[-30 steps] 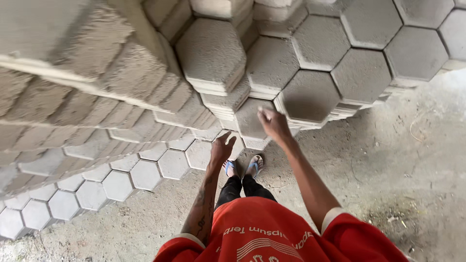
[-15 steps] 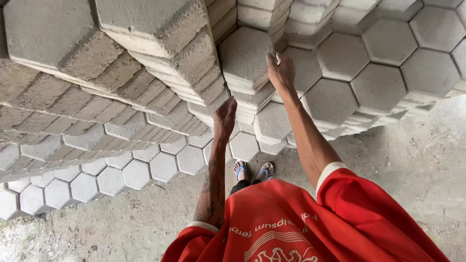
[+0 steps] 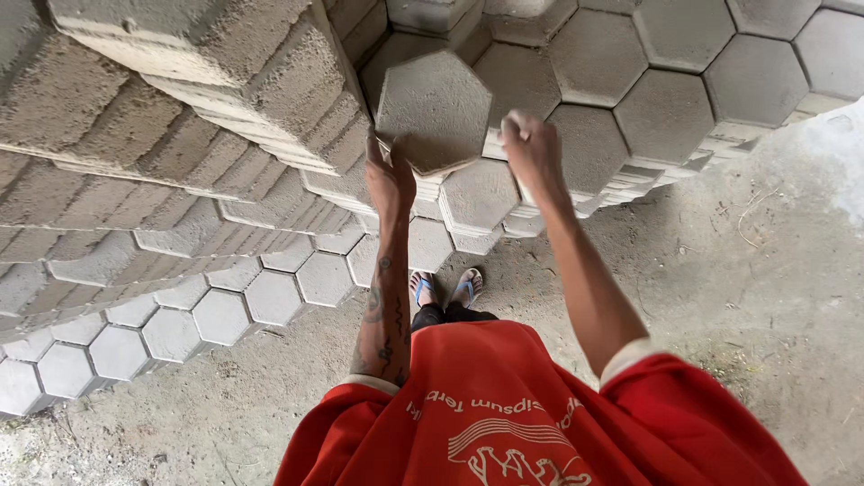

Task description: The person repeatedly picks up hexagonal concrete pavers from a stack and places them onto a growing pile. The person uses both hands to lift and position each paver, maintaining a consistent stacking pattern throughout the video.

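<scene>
A grey hexagonal concrete paver (image 3: 434,110) sits at the top of a tall stack in front of me. My left hand (image 3: 390,177) grips its lower left edge. My right hand (image 3: 531,155) holds its right edge. Both arms reach up from my red shirt (image 3: 531,423). The paver looks slightly lifted off the one beneath it. More hexagonal pavers (image 3: 666,108) lie stacked in stepped rows to the right and behind.
Stacks of hexagonal pavers (image 3: 162,162) rise on the left, with a low single layer (image 3: 171,333) on the ground. My feet in blue sandals (image 3: 445,288) stand on dusty concrete floor (image 3: 720,288) close to the stack's base.
Both hands rose from low near the stack's base to the top paver and closed on its two sides. The view tilted closer to the stack.
</scene>
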